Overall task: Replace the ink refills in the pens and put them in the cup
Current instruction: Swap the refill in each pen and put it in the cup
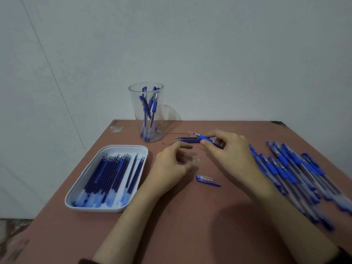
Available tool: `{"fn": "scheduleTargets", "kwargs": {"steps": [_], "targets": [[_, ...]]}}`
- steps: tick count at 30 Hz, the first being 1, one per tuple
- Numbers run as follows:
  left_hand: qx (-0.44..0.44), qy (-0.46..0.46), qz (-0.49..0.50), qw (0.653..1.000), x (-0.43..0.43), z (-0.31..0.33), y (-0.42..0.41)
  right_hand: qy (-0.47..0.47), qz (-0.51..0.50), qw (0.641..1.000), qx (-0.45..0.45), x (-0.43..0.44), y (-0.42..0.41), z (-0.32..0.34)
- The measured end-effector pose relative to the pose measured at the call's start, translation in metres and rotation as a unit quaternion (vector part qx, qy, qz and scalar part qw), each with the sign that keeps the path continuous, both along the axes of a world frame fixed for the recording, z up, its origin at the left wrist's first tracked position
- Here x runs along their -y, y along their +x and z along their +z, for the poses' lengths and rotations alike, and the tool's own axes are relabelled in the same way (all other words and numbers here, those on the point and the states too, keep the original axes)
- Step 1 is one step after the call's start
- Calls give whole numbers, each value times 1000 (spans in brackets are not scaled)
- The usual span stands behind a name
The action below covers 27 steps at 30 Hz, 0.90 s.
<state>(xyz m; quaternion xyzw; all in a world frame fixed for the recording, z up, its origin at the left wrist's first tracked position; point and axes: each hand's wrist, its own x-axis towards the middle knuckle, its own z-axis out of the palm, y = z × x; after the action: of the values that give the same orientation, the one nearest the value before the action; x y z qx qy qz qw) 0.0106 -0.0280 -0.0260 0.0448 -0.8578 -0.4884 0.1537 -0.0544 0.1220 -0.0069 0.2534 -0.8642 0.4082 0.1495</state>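
The fingers (206, 144) of the right hand (232, 151) pinch a pen (202, 137) near its blue grip. The pen has no cap on, and its thin tip points up and left, toward the cup (136, 109). The left hand (169, 168) hangs just over the table (190, 216), near the right hand. Its fingers (183, 146) are loosely bent and hold nothing.

The clear cup stands at the far side of the table, and a few blue pens stand in it. Just beside the cup, under the held pen, some loose refills (187, 139) lie flat on the table. A blue pen cap (206, 179) lies on the table between the two arms.

On the left sits a white tray (123, 147). Many dark blue refills (112, 174) lie side by side in it, with their tips pointing away from the person. On the right, a big pile of capped pens (291, 168) lies on the table, beside the right arm.
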Motion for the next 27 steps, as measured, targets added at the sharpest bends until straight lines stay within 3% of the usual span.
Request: {"fn": "scheduleTargets", "kwargs": {"steps": [4,9,21,27], "targets": [[-56,228,-11,972,-2,10,2,-94,116,982,118,5,5,2],[-40,311,-17,949,0,12,4,-137,180,958,178,9,11,4],[-44,394,-2,918,3,15,3,-136,168,965,150,8,8,3],[-99,496,25,863,8,20,3,-96,134,978,127,6,6,1]]}}
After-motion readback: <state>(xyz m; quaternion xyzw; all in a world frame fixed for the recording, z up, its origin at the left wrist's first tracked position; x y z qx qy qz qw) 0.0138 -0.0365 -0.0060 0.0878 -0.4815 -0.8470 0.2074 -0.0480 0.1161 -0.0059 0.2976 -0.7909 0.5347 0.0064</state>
